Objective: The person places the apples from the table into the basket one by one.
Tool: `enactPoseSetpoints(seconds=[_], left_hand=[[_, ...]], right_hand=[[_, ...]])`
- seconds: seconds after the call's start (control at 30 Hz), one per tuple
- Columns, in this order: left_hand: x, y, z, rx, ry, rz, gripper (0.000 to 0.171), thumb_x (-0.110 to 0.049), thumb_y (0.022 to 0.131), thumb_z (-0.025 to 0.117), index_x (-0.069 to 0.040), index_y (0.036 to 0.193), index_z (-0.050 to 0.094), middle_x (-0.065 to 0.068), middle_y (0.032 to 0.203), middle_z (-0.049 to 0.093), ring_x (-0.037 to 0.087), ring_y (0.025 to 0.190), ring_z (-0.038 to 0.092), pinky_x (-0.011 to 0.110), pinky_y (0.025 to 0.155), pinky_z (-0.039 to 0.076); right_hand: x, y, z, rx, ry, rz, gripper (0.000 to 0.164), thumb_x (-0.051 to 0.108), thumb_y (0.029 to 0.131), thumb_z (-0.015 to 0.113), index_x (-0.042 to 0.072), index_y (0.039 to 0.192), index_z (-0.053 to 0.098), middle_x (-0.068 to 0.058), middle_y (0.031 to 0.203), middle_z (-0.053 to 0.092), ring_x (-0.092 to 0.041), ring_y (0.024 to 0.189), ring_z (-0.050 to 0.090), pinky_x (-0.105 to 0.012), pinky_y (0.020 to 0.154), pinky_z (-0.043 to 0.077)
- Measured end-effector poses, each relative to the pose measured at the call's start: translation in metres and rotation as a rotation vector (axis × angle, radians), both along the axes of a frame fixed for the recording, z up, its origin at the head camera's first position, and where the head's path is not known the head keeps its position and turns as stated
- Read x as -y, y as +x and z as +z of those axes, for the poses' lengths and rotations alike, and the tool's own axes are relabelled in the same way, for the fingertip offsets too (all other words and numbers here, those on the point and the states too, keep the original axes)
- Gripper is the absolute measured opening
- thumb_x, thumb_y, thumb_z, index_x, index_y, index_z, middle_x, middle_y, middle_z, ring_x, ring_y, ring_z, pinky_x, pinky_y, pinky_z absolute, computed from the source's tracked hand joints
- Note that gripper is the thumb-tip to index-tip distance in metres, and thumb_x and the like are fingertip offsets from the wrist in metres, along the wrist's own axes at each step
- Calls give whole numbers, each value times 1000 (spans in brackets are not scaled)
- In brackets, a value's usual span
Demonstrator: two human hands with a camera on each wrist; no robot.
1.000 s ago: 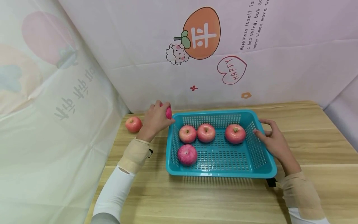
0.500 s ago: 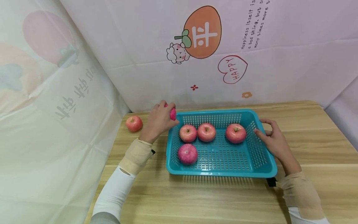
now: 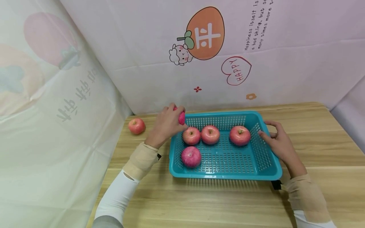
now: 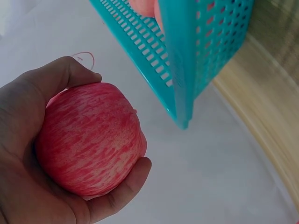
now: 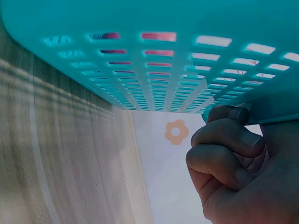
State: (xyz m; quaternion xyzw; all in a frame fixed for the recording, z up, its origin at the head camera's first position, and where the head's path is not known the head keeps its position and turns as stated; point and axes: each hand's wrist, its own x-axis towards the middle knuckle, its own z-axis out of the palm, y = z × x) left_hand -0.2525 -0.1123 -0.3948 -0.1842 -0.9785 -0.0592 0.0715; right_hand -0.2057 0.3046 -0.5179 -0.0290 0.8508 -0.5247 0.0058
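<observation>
My left hand [image 3: 168, 125] grips a red streaked apple [image 4: 91, 140], thumb on one side and fingers curled round the other. In the head view it is over the back left corner of a blue plastic basket [image 3: 225, 177], the apple mostly hidden behind the knuckles. Inside the basket, two apples sit side by side at the back left, a deeper pink apple [image 3: 191, 157] at the front left, and another apple [image 3: 240, 136] at the right. My right hand [image 3: 280, 142] holds the basket's right rim, thumb inside the wall and fingers curled outside.
A single apple [image 3: 136, 126] rests on the wooden table [image 3: 205, 202], left of the basket near the back edge. Printed white cloth [image 3: 137, 82] stands behind the table and along its left side.
My left hand has moved rightward with its apple, from beside the basket's left rim to over the back left corner. The right hand and basket have stayed put.
</observation>
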Motion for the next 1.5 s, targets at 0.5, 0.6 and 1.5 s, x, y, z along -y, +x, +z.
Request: enactPoseSetpoints(seconds=[0.5,0.6,1.5], left_hand=[[-22,3,4,-19,9,-40,52,-38,87,79,-19,133,63,12,124,60,30,103,61,41,73,61],[-27,3,4,-9,15,-44,54,-39,87,80,-20,135,63,10,124,60,29,104,60,40,73,60],[-64,15,0,-25,63,-140,62,-50,87,84,-22,138,62,9,130,62,26,109,62,40,78,62]], right_hand=[[1,-2,2,4,-3,3,71,35,112,54,3,164,18,-46,120,66,-14,71,76,-37,59,63],[0,-2,1,4,-6,0,71,35,112,54,3,164,18,-46,122,65,-13,71,76,-36,59,63],[1,0,6,34,28,-9,72,38,111,55,3,165,22,-38,109,73,-17,67,77,-38,56,63]])
